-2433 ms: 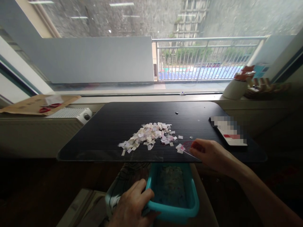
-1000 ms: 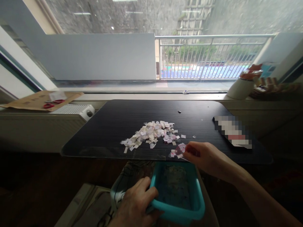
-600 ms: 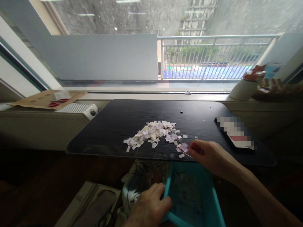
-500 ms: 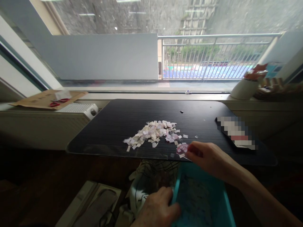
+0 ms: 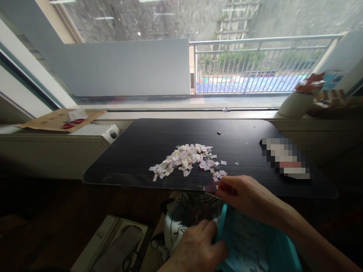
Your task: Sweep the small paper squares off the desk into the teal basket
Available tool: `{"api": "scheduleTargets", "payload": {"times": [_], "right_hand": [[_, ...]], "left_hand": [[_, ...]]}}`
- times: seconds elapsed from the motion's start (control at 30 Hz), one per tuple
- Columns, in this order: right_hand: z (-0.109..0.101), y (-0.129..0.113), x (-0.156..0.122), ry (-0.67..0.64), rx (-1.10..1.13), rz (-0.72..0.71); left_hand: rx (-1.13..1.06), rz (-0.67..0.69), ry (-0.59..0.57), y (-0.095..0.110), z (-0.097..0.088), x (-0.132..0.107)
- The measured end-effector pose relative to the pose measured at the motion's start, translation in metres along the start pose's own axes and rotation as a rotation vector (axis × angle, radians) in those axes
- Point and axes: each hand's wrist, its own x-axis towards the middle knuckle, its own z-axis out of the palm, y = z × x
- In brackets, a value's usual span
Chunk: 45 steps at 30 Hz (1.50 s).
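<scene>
My right hand (image 5: 241, 190) is closed at the table's front edge, pinching a flat, see-through pinkish piece (image 5: 211, 187) whose kind I cannot make out. Beside it lie a few small paper squares (image 5: 218, 175). A bigger heap of white, cream and pale pink paper squares (image 5: 181, 158) spreads over the middle of the black table (image 5: 119, 151). Below the edge, my left hand (image 5: 200, 241) has its fingers bent around the rim of a teal plastic bin (image 5: 283, 245). Pale scraps cover the bin's bottom. My right forearm passes over the bin and hides part of it.
A blurred-out flat object (image 5: 285, 158) lies on the table's right side. On the sill stand a white pot (image 5: 293, 104) and, to the left, brown paper with red-handled scissors (image 5: 68, 125). A radiator (image 5: 96, 130) and an open box (image 5: 110, 241) are at the left.
My right hand has moved left and down with the pinkish piece, past several squares, to the table's edge. The bin and my left hand sit a little farther right.
</scene>
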Motion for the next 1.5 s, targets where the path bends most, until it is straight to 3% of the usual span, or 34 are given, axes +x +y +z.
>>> {"api": "scheduleTargets", "payload": {"times": [0.2, 0.27, 0.47, 0.63, 0.73, 0.83, 1.0, 1.13, 1.33, 1.5], "right_hand": [[-0.009, 0.015, -0.006, 0.11, 0.007, 0.075], [-0.009, 0.015, -0.004, 0.086, -0.01, 0.048], [-0.003, 0.005, 0.004, -0.032, -0.054, -0.142], [-0.002, 0.007, 0.007, 0.046, -0.067, -0.145], [-0.003, 0.005, 0.006, -0.018, -0.055, -0.169], [-0.005, 0.005, 0.002, -0.034, -0.037, -0.137], [-0.015, 0.019, -0.003, 0.06, -0.081, -0.032], [-0.021, 0.028, -0.009, 0.015, -0.081, 0.005], [-0.021, 0.036, -0.009, 0.115, -0.099, 0.064], [-0.02, 0.039, -0.011, 0.055, -0.06, 0.027]], "left_hand": [[-0.051, -0.019, 0.101, -0.005, 0.017, -0.005], [-0.073, -0.019, 0.113, -0.006, 0.018, -0.005], [-0.122, -0.031, 0.023, -0.006, -0.005, -0.003], [-0.164, -0.077, -0.055, -0.009, -0.019, -0.003], [-0.169, -0.088, -0.074, -0.009, -0.018, -0.002], [-0.157, -0.114, -0.064, -0.009, -0.019, -0.002], [-0.211, -0.1, -0.04, -0.013, -0.013, -0.008], [-0.258, -0.127, -0.011, -0.022, -0.007, -0.017], [-0.304, -0.222, -0.003, -0.027, -0.02, -0.028], [-0.309, -0.246, 0.068, -0.032, -0.023, -0.04]]}}
